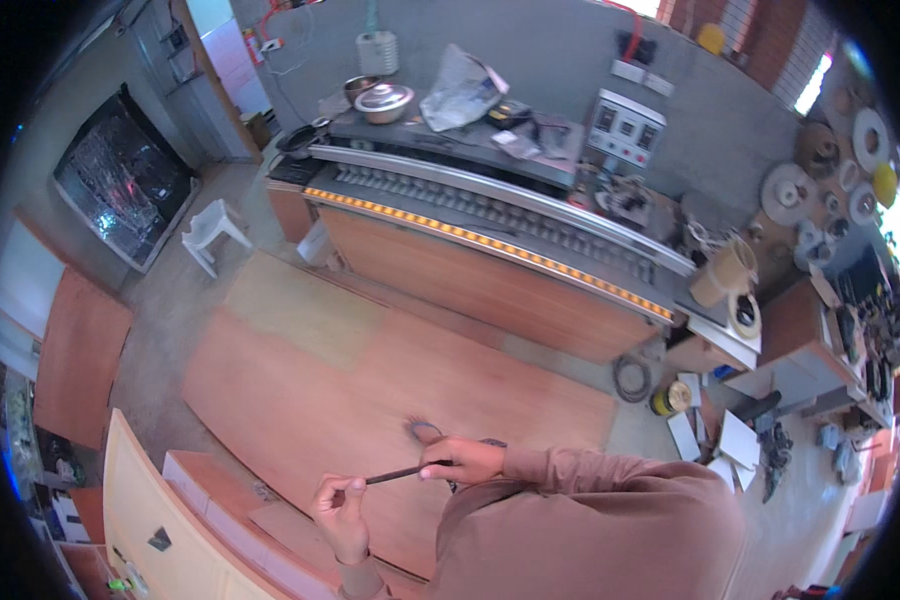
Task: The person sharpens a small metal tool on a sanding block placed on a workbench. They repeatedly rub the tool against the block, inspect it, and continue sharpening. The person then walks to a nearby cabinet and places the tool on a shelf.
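Note:
A thin dark stick (395,475), pencil-like in shape, stretches between my two hands above a large reddish-brown wooden sheet (450,375). My left hand (342,512) pinches its left end between thumb and fingers. My right hand (467,461) is closed around the other end, palm down, with the tip showing past the thumb. Just beyond my right hand is a small dark bluish object (426,431); I cannot tell what it is. Brown sleeves cover both my arms.
Ahead stands a long wooden-fronted machine (470,280) with a yellow-lit strip. At the lower left is a pale panel (170,530). A white plastic chair (213,232) stands far left. To the right lie a coiled cable (631,380), a yellow-and-black can (673,398) and white offcuts (738,438).

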Demonstrator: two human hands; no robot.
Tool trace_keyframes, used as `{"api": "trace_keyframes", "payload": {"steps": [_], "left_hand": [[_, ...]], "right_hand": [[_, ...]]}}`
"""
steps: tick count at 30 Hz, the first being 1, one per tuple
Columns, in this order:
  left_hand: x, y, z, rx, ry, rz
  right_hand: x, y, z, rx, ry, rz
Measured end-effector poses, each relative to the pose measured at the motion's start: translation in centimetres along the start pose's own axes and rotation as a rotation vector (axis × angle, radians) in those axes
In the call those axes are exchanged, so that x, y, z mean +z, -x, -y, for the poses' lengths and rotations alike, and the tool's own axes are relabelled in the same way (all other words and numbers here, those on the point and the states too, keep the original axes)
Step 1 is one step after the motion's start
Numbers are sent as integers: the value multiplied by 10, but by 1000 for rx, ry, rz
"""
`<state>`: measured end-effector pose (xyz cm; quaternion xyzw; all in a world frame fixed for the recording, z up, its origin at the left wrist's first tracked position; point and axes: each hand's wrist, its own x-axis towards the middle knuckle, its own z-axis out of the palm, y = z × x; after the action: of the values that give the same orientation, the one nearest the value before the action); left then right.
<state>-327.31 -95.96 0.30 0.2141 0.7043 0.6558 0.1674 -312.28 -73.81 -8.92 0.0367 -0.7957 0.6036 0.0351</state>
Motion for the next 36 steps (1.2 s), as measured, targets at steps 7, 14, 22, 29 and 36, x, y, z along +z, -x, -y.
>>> {"api": "trace_keyframes", "payload": {"steps": [7, 14, 22, 29, 36], "left_hand": [[-139, -173, 8, 9, 280, -491], [-269, -322, 79, -29, 819, -886], [-422, -568, 139, 35, 730, -788], [-567, -799, 99, -65, 1022, -754], [-746, -954, 155, 114, 833, -831]], "right_hand": [[-20, -354, 0, -250, 72, 197], [37, -632, -11, -265, 279, 357], [77, -906, -33, -170, 207, 240], [86, -1142, -23, -100, 235, 188], [172, -1387, -67, 19, 164, 404]]}}
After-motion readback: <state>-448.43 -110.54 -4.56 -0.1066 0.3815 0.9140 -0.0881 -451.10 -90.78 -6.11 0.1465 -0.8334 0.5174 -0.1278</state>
